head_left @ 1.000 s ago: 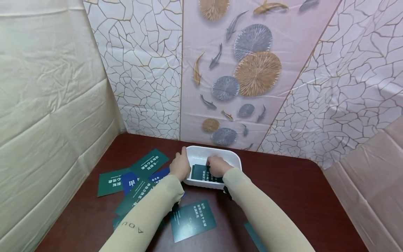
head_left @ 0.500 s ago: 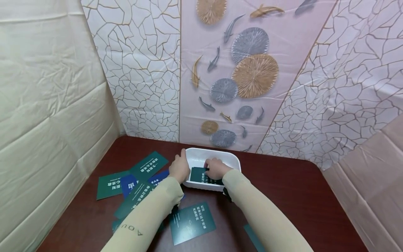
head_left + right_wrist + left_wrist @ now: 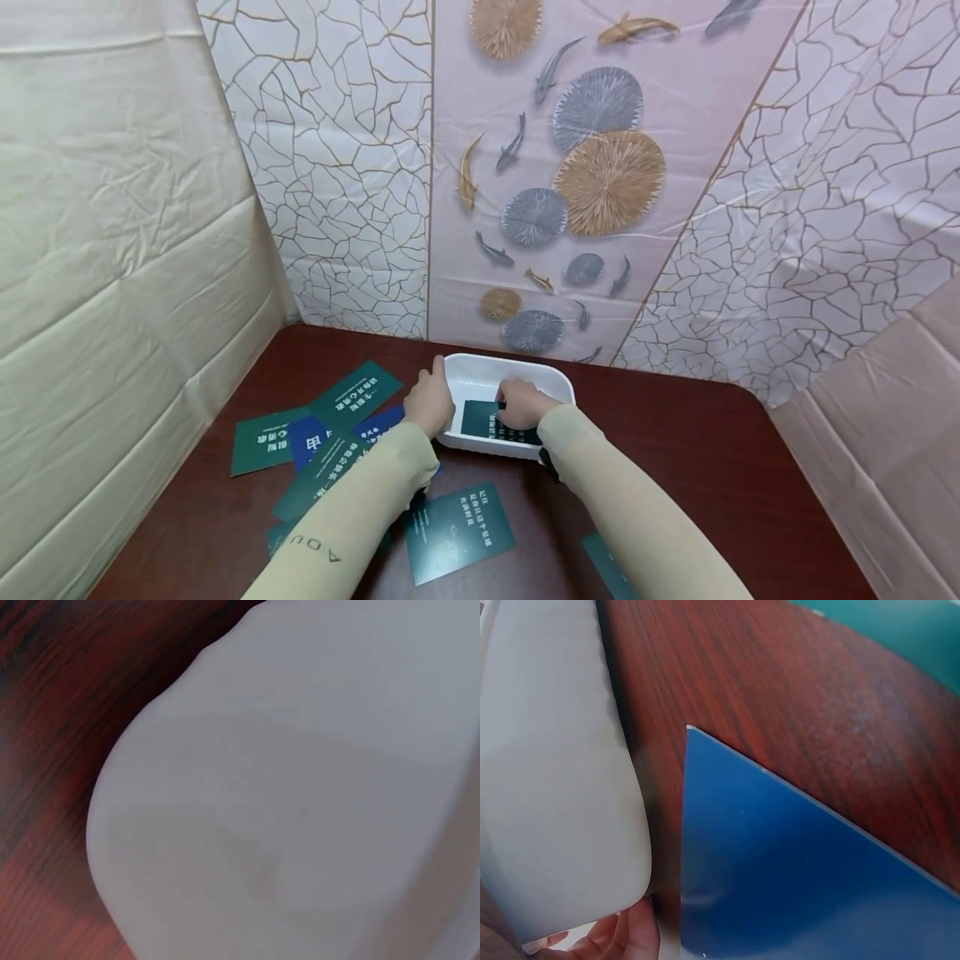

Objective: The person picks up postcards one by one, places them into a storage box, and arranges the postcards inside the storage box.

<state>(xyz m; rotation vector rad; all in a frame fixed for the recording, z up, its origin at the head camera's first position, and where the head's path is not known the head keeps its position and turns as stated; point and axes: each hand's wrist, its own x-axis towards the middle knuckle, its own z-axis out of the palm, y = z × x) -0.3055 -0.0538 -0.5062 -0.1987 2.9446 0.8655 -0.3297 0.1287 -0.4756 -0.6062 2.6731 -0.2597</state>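
A white plastic tub (image 3: 561, 385) stands near the back of the table. My left hand (image 3: 429, 402) grips its left end; in the left wrist view the fingers (image 3: 634, 930) curl round that end of the tub. Inside, a dark green card (image 3: 480, 419) with white lettering lies toward the near side, another green edge showing right of it. My right hand (image 3: 521, 404) reaches in over the right rim and pinches the card's upper edge, its fingers bent. In the right wrist view the tub's pale outer wall (image 3: 300, 787) covers most of the picture and hides the fingers.
Several green cards (image 3: 356, 396) and blue cards (image 3: 306, 435) overlap on the left of the dark red table (image 3: 675, 467). One green card (image 3: 459, 533) lies in front of the tub, another (image 3: 606, 562) beside the right sleeve. A patterned cloth (image 3: 360, 167) hangs behind.
My right hand shifts slightly left, then back right, and the card in the tub moves with it. The left hand keeps its hold on the tub.
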